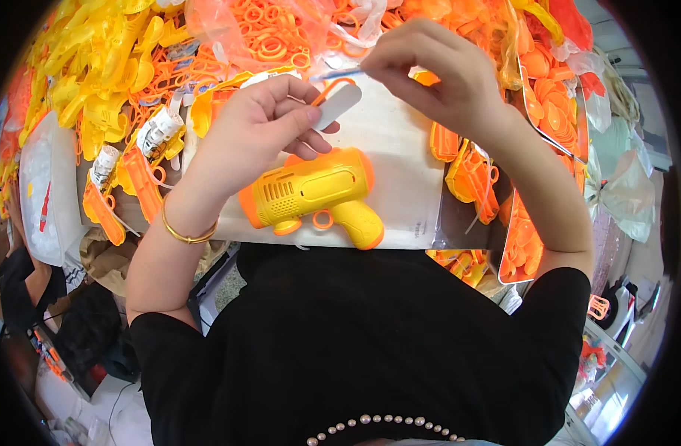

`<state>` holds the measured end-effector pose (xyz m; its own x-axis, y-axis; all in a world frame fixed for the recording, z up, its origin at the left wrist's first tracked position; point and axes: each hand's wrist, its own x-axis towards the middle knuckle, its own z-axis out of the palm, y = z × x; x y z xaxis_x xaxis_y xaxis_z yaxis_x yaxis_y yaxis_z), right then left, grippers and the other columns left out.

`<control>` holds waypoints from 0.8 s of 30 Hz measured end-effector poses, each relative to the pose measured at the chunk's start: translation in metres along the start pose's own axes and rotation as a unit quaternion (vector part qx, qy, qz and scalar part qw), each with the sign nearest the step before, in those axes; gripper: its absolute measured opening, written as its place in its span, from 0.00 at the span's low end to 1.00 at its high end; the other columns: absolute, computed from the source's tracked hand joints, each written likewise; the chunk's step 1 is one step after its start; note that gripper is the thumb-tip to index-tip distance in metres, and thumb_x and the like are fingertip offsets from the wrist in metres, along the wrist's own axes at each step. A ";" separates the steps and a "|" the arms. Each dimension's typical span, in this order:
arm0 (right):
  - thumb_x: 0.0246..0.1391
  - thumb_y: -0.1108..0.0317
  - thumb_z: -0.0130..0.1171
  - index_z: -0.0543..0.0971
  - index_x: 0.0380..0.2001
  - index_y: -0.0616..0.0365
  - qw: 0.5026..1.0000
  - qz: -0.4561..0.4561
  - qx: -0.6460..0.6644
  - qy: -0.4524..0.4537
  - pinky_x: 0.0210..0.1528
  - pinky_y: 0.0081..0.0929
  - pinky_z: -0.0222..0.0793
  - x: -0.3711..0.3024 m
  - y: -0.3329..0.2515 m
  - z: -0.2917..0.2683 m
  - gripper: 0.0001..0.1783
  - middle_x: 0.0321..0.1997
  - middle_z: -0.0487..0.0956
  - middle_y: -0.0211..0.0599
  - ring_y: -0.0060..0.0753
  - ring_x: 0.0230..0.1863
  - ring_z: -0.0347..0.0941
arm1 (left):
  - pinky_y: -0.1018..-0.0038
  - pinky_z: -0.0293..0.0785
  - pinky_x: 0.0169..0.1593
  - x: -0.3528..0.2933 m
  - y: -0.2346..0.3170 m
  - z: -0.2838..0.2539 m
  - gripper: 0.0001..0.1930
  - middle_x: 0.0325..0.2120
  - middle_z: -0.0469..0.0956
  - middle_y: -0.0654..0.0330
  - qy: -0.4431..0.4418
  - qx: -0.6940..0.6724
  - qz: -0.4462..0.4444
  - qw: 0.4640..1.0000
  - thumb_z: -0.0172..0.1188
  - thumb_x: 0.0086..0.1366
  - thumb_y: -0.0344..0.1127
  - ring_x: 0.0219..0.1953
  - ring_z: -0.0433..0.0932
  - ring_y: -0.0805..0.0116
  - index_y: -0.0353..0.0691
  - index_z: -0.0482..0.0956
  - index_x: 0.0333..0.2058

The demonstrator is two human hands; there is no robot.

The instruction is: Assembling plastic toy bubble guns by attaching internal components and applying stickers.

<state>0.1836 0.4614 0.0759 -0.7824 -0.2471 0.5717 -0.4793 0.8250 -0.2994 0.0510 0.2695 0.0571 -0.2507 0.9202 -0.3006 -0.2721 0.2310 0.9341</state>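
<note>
A flat white piece with rounded ends and an orange edge (340, 104) is held between the thumb and fingers of my left hand (255, 134). Just above it, my right hand (437, 70) pinches one end of a thin bluish strip (337, 73), whose other end points toward the white piece; whether they touch is unclear. A yellow toy gun with orange ends (310, 189) lies on its side below my hands, on the white work mat (411, 201). Its grip points toward me. My left fingertips hang over its upper edge.
Heaps of yellow parts (110, 56) and orange rings (270, 46) crowd the far side. Part-assembled toy guns (141, 175) lie at left, others (474, 182) at right. Trays of orange pieces (522, 241) line the right edge. A white tub (49, 193) stands far left.
</note>
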 end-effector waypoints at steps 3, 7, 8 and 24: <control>0.54 0.73 0.56 0.74 0.37 0.60 0.883 0.350 0.288 0.119 0.28 0.13 0.66 -0.007 -0.007 0.010 0.07 0.32 0.75 0.26 0.13 0.29 0.70 | 0.81 0.77 0.33 0.005 -0.004 0.001 0.07 0.32 0.79 0.53 0.020 0.052 0.020 0.998 0.51 0.64 0.30 0.30 0.80 0.72 0.33 0.70 0.39; 0.51 0.69 0.59 0.75 0.35 0.61 0.814 0.430 0.387 -0.051 0.25 0.12 0.64 0.002 -0.018 -0.009 0.09 0.29 0.74 0.25 0.12 0.25 0.68 | 0.81 0.76 0.34 0.006 -0.005 0.001 0.07 0.31 0.79 0.55 0.090 0.019 0.066 0.994 0.51 0.64 0.29 0.30 0.80 0.72 0.32 0.70 0.39; 0.51 0.69 0.59 0.75 0.35 0.61 0.814 0.430 0.387 -0.051 0.25 0.12 0.64 0.003 -0.019 -0.008 0.09 0.29 0.74 0.25 0.12 0.25 0.68 | 0.81 0.76 0.34 0.006 -0.006 0.002 0.07 0.31 0.79 0.55 0.111 0.031 0.091 0.989 0.52 0.64 0.29 0.30 0.80 0.72 0.32 0.70 0.38; 0.50 0.65 0.61 0.76 0.33 0.61 0.842 0.472 0.261 0.009 0.25 0.12 0.66 0.007 -0.022 0.006 0.11 0.24 0.75 0.24 0.11 0.24 0.69 | 0.79 0.78 0.36 0.000 -0.008 0.011 0.10 0.32 0.79 0.55 0.085 0.041 0.101 0.990 0.51 0.64 0.28 0.33 0.81 0.69 0.29 0.71 0.42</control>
<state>0.1867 0.4382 0.0815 -0.9086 0.4058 -0.0991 0.2400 0.3131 -0.9189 0.0632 0.2709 0.0518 -0.4469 0.8855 -0.1272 -0.1249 0.0790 0.9890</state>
